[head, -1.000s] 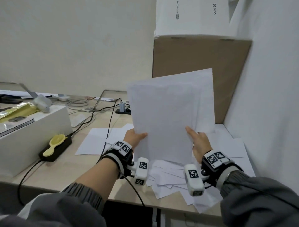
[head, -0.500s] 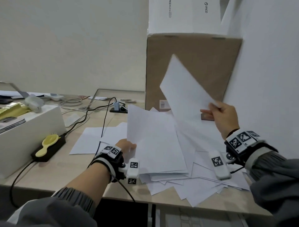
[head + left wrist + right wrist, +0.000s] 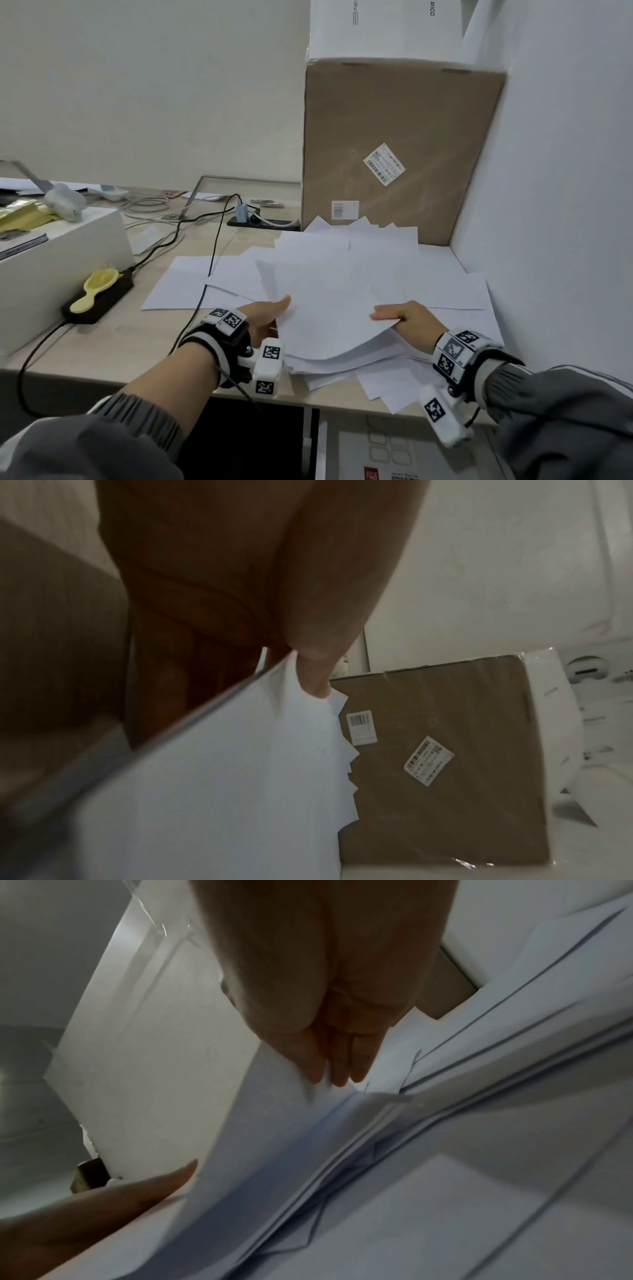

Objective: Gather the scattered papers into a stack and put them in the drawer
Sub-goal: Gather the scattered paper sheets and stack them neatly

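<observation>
1. Cardboard box point(image 3: 400, 150) stands upright at the back of the desk point(image 3: 102, 346), against the white wall panel.
2. Loose papers point(image 3: 342, 298) lie fanned across the desk in front of the box, edges uneven, not squared.
3. Your left hand point(image 3: 263, 317) pinches the top sheets' left edge, thumb on top.
4. Your right hand point(image 3: 407, 320) grips the near right corner, thumb above, fingers point(image 3: 339, 1066) underneath.
</observation>
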Demonstrator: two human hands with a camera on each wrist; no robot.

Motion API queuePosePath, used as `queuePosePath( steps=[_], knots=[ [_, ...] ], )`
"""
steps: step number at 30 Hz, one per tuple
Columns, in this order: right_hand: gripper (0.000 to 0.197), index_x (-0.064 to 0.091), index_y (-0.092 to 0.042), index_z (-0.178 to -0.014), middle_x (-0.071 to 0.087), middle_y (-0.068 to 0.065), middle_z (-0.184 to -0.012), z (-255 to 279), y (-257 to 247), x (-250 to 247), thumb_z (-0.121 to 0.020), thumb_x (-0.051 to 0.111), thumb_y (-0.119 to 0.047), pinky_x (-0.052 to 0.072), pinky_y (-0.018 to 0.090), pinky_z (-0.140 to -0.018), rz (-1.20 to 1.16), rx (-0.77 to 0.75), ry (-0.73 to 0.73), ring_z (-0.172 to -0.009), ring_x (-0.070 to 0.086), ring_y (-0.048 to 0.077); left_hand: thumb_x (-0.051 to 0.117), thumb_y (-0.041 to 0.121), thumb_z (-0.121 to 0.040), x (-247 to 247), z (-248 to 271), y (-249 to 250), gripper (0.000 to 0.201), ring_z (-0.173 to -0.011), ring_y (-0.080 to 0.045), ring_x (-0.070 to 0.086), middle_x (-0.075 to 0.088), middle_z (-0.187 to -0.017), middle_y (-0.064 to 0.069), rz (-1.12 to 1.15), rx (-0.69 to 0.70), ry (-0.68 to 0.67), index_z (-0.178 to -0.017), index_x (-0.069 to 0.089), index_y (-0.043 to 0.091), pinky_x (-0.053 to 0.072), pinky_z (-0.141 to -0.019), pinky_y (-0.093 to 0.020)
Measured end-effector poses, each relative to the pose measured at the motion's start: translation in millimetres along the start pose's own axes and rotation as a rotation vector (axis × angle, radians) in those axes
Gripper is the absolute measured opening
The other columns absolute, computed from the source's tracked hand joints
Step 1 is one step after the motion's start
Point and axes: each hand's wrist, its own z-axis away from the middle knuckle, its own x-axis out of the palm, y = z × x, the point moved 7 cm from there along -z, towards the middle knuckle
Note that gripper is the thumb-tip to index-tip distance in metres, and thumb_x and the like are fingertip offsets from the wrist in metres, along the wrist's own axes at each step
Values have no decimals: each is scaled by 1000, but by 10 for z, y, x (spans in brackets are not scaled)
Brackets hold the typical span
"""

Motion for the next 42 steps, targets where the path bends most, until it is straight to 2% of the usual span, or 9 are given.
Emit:
queuePosePath(
  steps=[3, 6, 11, 19, 22, 27, 33, 39, 42],
  knots=[
    [61, 56, -15, -130, 48, 3, -143, 22, 29, 155, -83, 30, 15, 27, 20, -108, 64, 68, -52, -135, 40, 17, 63, 18, -91, -24, -100, -65, 35, -93, -31, 66, 66, -111, -20, -115, -15, 53, -118, 57, -4, 54, -87, -42],
    [52, 49, -13, -134, 45, 5, -145, 20, 72, 61, -90, 34, 9, 32, 23, -104, -27, 135, 44, -135, 40, 19, 59, -6, -85, -129, -95, 86, 46, -99, -31, 61, 59, -126, -27, -214, 115, 201, -130, 49, -5, 51, -95, -51],
    [65, 34, -12, -141, 45, 9, -136, 4, -15, -320, -86, 67, -25, 39, 35, -99, -519, 246, 188, -128, 45, 23, 51, -7, -90, -153, 249, 507, 35, -101, -36, 58, 61, -115, -24, -76, 374, 204, -124, 53, -4, 50, -90, -47],
    [17, 62, -7, -99, 70, 6, -92, -95, -765, -682, -88, 56, 4, 54, 25, -68, -951, -9, 302, -79, 68, 18, 73, -3, -72, 11, 744, 1116, 53, -106, -29, 67, 69, -117, -14, 214, 667, -61, -123, 58, 4, 57, -78, -32],
    [24, 62, -6, -106, 69, 13, -103, -84, -626, -222, -85, 59, 6, 54, 34, -77, -982, 54, 260, -90, 67, 27, 66, -6, -81, 27, 648, 899, 42, -107, -36, 66, 68, -116, -18, 299, 606, -8, -121, 59, 2, 56, -79, -39],
    [20, 62, -4, -104, 68, 13, -96, -47, -550, -47, -85, 61, 4, 53, 30, -65, -1008, 91, 340, -81, 65, 25, 66, -2, -82, 5, 560, 754, 32, -94, -39, 66, 67, -113, -27, 350, 524, 125, -113, 63, -5, 55, -83, -46],
    [29, 61, -8, -113, 69, 10, -106, -61, -707, -324, -85, 65, -4, 54, 32, -78, -938, -33, 352, -94, 67, 25, 67, 0, -83, -13, 701, 1006, 35, -99, -36, 67, 69, -113, -20, 352, 544, 42, -118, 61, -1, 57, -75, -38],
    [32, 60, -2, -114, 68, 17, -105, 21, -376, 216, -84, 60, 8, 51, 30, -71, -898, 160, 254, -87, 64, 27, 69, 1, -81, 152, 464, 473, 38, -97, -34, 68, 70, -111, -20, 248, 363, 44, -118, 62, -2, 57, -72, -35],
    [31, 59, -3, -117, 66, 15, -106, 18, -288, 267, -87, 55, 6, 52, 34, -77, -821, 194, 282, -92, 64, 29, 69, 2, -83, 127, 392, 399, 40, -105, -38, 65, 67, -115, -23, 221, 332, 120, -121, 60, -6, 54, -87, -43]
  ],
)
